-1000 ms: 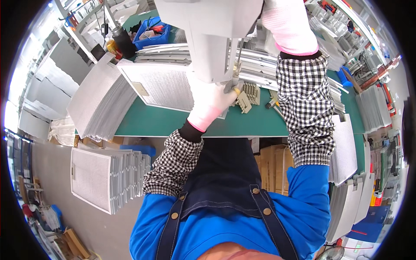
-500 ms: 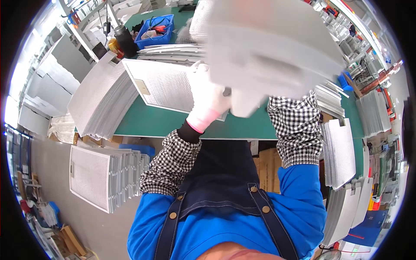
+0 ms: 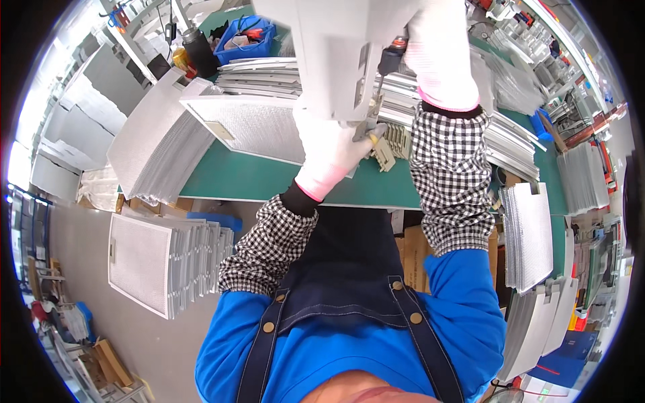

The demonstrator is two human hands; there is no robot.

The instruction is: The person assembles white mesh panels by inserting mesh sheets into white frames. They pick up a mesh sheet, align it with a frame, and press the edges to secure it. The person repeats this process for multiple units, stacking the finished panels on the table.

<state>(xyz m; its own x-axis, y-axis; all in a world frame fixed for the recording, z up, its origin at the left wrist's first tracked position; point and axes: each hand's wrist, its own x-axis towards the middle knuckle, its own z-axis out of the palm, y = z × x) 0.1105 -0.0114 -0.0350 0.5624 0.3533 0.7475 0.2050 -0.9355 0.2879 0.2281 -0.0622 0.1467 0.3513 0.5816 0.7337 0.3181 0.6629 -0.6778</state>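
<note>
A large white-grey object (image 3: 336, 50) with a slot hangs close to the camera and hides part of both hands. My left hand (image 3: 329, 148), in a white glove with a pink cuff, is closed beneath it. A small metal piece shows at its fingertips; I cannot make out what it is. My gloved right hand (image 3: 443, 57) is raised higher, closed on a screwdriver (image 3: 393, 55) with a dark and orange body and a thin shaft pointing down at the left fingertips. Beige slotted plastic pieces (image 3: 386, 154) lie beside my left hand. A framed mesh panel (image 3: 252, 127) leans behind its wrist.
Stacked mesh panels (image 3: 158, 141) stand left on the green table (image 3: 235, 176), with more panels (image 3: 171, 265) below. Flat frame strips (image 3: 514, 148) lie right, beside upright panels (image 3: 527, 235). At the back are a blue bin (image 3: 248, 50) and a black bottle (image 3: 197, 54).
The white-grey object has shifted left. My right hand, hidden before, now shows, raised with the screwdriver. The beige pieces have come into sight; my left hand has barely moved.
</note>
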